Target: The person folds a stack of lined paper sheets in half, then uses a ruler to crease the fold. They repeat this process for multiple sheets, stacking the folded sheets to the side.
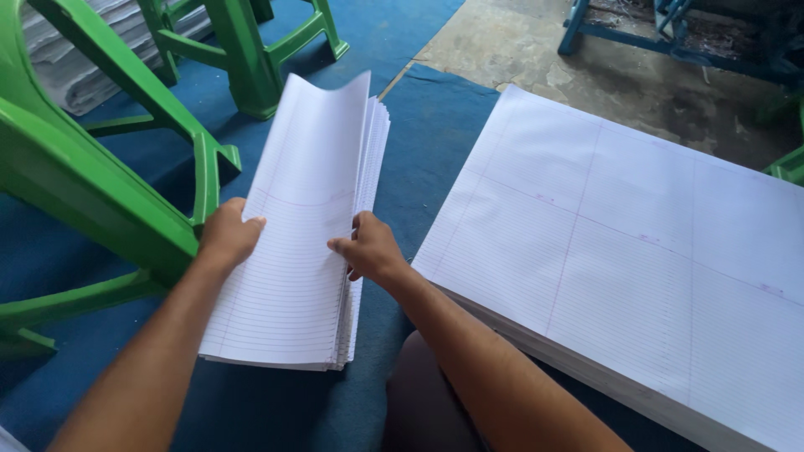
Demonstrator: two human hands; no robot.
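A long bundle of folded ruled white paper (pixel 306 192) lies on the blue floor covering (pixel 435 134) in front of me. My left hand (pixel 228 236) grips its left edge. My right hand (pixel 368 249) holds the right edge, thumb on the top sheet, fingers around the stacked sheet edges. The top sheet curves upward at the far end.
A thick stack of large ruled sheets (pixel 636 251) lies to the right. Green plastic chairs (pixel 100 176) stand at the left, with another green chair (pixel 243 50) behind. More stacked paper (pixel 75 67) sits at top left. Bare concrete floor (pixel 586 75) and a blue frame (pixel 670 33) lie beyond.
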